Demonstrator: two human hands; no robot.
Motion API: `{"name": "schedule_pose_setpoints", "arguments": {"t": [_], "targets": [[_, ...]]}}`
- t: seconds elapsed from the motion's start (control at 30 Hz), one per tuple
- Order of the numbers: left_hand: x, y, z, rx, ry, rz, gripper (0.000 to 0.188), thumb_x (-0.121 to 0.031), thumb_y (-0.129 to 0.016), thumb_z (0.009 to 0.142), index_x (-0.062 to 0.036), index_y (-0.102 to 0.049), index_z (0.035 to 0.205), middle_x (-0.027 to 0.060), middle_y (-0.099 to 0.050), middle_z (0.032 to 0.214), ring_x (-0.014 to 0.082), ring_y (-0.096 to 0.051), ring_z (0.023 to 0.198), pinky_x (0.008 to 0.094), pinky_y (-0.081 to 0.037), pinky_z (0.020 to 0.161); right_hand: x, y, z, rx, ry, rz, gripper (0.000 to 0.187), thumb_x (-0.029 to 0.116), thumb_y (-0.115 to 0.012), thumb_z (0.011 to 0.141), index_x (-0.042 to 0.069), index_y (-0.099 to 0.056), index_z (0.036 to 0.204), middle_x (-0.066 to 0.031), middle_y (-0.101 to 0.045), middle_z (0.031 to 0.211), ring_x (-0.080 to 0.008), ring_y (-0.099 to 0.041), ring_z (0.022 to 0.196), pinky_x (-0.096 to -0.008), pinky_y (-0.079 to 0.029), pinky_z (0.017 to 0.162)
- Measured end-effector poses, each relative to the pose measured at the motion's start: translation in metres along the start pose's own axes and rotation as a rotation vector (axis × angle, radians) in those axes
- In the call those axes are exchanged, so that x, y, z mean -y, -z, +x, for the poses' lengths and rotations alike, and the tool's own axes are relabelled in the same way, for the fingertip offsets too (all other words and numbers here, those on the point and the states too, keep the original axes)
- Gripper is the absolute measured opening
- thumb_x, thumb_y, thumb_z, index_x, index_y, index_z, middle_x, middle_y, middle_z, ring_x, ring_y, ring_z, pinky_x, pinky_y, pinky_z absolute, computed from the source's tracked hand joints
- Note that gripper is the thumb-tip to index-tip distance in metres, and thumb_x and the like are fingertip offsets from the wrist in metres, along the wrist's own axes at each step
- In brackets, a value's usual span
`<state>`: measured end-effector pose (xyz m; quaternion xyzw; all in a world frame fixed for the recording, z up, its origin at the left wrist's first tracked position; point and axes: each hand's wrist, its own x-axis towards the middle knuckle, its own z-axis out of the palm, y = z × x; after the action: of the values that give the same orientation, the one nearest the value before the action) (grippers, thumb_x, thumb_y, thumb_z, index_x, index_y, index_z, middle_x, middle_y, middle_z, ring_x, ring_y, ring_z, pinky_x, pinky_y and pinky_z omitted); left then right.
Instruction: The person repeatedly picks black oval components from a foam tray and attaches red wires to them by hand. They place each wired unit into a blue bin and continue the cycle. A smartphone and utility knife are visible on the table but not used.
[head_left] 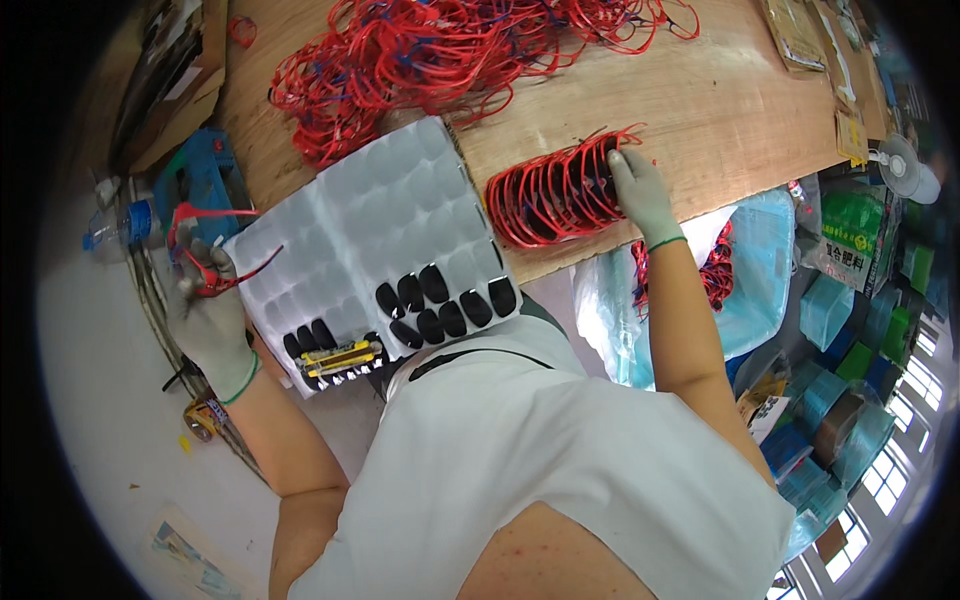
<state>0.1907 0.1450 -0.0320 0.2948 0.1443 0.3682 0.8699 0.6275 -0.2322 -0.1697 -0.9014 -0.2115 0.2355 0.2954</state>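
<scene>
My left hand (pixel 212 310), in a pale glove, is closed on a red glasses frame (pixel 207 276) left of the white lens tray. No lens can be made out in that frame. My right hand (pixel 642 195), gloved too, has its fingers closed at the right end of a row of red sunglasses (pixel 555 192) with dark lenses, which stand tightly stacked on the wooden table. The tray (pixel 350 220) rests at the table's front edge, close to my body. Several dark lenses (pixel 440 318) lie in its near pockets, and a yellow utility knife (pixel 345 357) lies across its near left corner.
A big tangled heap of red frames (pixel 430 60) covers the far side of the table (pixel 740 120). Right of me, a blue plastic-lined bin (pixel 765 265) holds more red glasses. At the left edge are a blue device (pixel 207 170) and a plastic bottle (pixel 125 225).
</scene>
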Motion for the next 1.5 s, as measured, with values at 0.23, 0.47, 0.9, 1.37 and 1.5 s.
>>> {"name": "schedule_pose_setpoints", "arguments": {"t": [0.23, 0.47, 0.9, 1.37, 1.5], "targets": [[-0.023, -0.048, -0.05, -0.123, 0.009, 0.555, 0.042, -0.024, -0.046, 0.108, 0.0028, -0.046, 0.14, 0.009, -0.066, 0.113, 0.0157, -0.06, 0.096, 0.0352, -0.048, 0.091, 0.041, 0.0, -0.037, -0.315, 0.224, -0.112, 0.038, 0.034, -0.062, 0.095, 0.002, -0.069, 0.115, -0.0204, -0.073, 0.103, -0.0384, -0.07, 0.096, -0.0459, -0.054, 0.083], [-0.021, -0.027, -0.177, 0.351, 0.101, 1.246, 0.033, -0.015, -0.047, 0.106, 0.0031, -0.049, 0.133, 0.0127, -0.072, 0.1, 0.0175, -0.066, 0.083, 0.0319, -0.054, 0.077, 0.171, -0.096, -0.169, -0.158, 0.499, -0.164, 0.025, 0.02, -0.071, 0.08, 0.002, -0.071, 0.097, -0.0183, -0.069, 0.095, -0.0393, -0.063, 0.091, -0.0476, -0.051, 0.083], [-0.033, -0.016, -0.219, 0.54, 0.188, 1.161, 0.03, -0.01, -0.052, 0.1, 0.0033, -0.052, 0.127, 0.0092, -0.068, 0.081, 0.0192, -0.065, 0.07, 0.033, -0.052, 0.07, 0.209, -0.142, -0.192, -0.112, 0.27, -0.521, 0.03, 0.023, -0.071, 0.076, 0.003, -0.072, 0.098, -0.0181, -0.068, 0.108, -0.0385, -0.06, 0.107, -0.0465, -0.049, 0.094], [-0.013, -0.022, -0.204, 0.352, 0.018, 1.055, 0.019, -0.006, -0.051, 0.097, 0.0038, -0.052, 0.113, 0.0168, -0.064, 0.079, 0.0319, -0.066, 0.069, 0.0404, -0.05, 0.065, 0.286, -0.103, -0.329, 0.606, 0.406, 0.576, 0.03, -0.008, -0.056, 0.09, -0.005, -0.06, 0.12, -0.0098, -0.063, 0.099, -0.0153, -0.064, 0.09, -0.0304, -0.054, 0.078], [0.003, -0.045, -0.197, 0.463, 0.009, 1.166, 0.025, -0.003, -0.051, 0.095, 0.0035, -0.055, 0.118, 0.0171, -0.067, 0.09, 0.0299, -0.068, 0.078, 0.0391, -0.053, 0.071, 0.275, -0.109, -0.332, 0.459, 0.341, 0.925, 0.033, -0.009, -0.064, 0.09, -0.003, -0.058, 0.122, -0.011, -0.064, 0.107, -0.0146, -0.065, 0.096, -0.0297, -0.056, 0.085]]}}
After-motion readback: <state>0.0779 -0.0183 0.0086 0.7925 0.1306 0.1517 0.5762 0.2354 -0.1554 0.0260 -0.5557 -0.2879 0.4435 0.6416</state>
